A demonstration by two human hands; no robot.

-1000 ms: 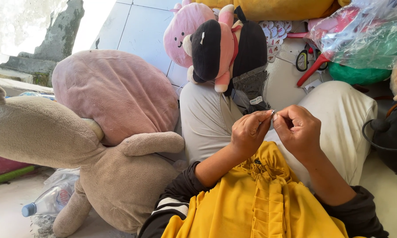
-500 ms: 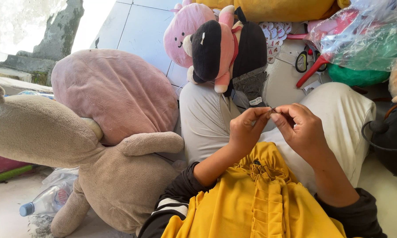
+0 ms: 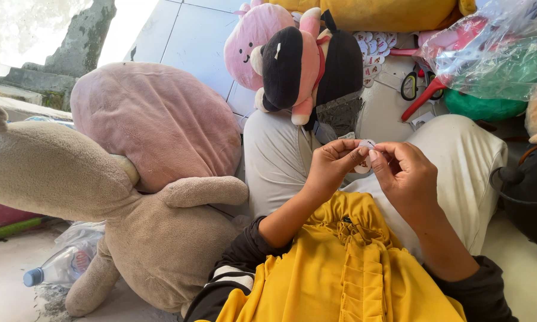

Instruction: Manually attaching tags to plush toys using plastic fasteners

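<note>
While both hands pinch, left hand, right hand, small white tag mostly hidden

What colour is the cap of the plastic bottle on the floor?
Blue. The bottle cap shows in the head view, at lower left beside the beige plush toy.

Both hands rose slightly over the lap. A second ago the left hand and right hand pinched only a thin needle-like sliver between their fingertips; a small round white tag then appeared between them, pinched by both. The right wrist turned a little inward.
</note>
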